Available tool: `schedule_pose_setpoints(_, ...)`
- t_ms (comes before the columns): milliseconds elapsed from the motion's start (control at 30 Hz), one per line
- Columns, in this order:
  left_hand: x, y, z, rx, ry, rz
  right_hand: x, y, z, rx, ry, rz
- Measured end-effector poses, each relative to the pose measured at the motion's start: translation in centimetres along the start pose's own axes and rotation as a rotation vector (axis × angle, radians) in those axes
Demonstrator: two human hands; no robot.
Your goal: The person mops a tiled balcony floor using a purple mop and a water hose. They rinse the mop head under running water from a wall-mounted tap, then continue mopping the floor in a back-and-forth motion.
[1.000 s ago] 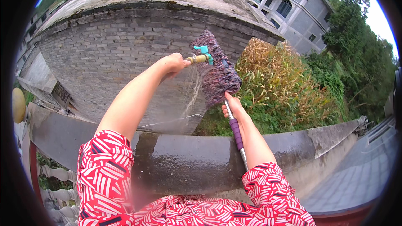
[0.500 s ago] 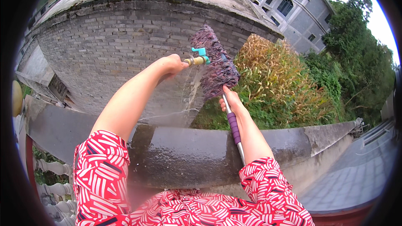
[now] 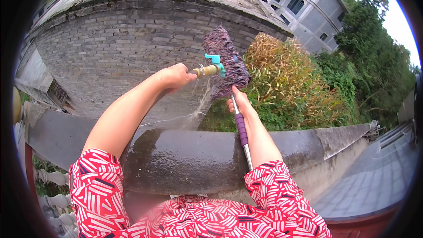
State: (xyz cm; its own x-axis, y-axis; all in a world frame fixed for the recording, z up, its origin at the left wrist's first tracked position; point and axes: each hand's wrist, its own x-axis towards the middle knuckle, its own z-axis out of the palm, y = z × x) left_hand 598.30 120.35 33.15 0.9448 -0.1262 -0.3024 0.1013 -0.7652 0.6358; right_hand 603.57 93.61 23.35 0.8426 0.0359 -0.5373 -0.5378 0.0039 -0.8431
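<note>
My left hand (image 3: pixel 176 77) is closed around a yellowish hose (image 3: pixel 204 71), held by a wire clamp to a turquoise tap valve (image 3: pixel 214 59) at its end. The valve lies against the shaggy purple-grey head of a mop (image 3: pixel 225 44). Water streams down from beneath the hose and the mop head, beyond the ledge. My right hand (image 3: pixel 240 101) grips the mop's silver pole just below the head, with the thumb along it. A purple foam sleeve (image 3: pixel 241 128) covers part of the pole beside my right forearm.
A wet dark ledge (image 3: pixel 189 158) crosses in front of me. Past it stand a grey brick wall (image 3: pixel 110 57) and dry yellowed plants (image 3: pixel 286 79). A thin white wire (image 3: pixel 169 118) hangs beyond the ledge. White balusters (image 3: pixel 55 200) are at lower left, a grey roof (image 3: pixel 370 180) at right.
My left hand and the hose end have shifted slightly down and to the right, with the valve closer over the mop head. The mop has moved only a little.
</note>
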Motion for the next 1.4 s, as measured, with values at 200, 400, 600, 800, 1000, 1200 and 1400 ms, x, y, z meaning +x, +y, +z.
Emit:
schedule_pose_setpoints(200, -3.1, 1.2, 0.2, -0.008, -0.019, 0.047, 0.1, 0.0, -0.1, 0.001, 0.001, 0.01)
schedule_pose_setpoints(400, -3.3, -0.1, 0.9, 0.001, -0.04, -0.018, 1.3, 0.3, -0.5, 0.067, -0.06, 0.023)
schedule_pose_setpoints(600, -2.5, -1.5, 1.4, -0.056, -0.038, -0.091, 1.5, 0.5, -1.0, 0.159, -0.118, 0.064)
schedule_pose_setpoints(800, -0.3, -3.1, 1.2, -0.094, -0.026, -0.145, 2.0, 0.4, -1.1, 0.146, -0.147, 0.076)
schedule_pose_setpoints(1000, 1.6, -2.7, 0.5, -0.097, -0.019, -0.181, 1.7, 0.4, -0.6, 0.08, -0.19, 0.06)
schedule_pose_setpoints(1200, 2.8, -5.0, -0.1, -0.235, 0.032, -0.237, 1.4, 0.3, 0.2, 0.001, -0.236, 0.063)
schedule_pose_setpoints(1400, 3.4, -4.5, -2.2, -0.236, 0.098, -0.238, 0.8, 0.2, 0.6, -0.007, -0.315, 0.091)
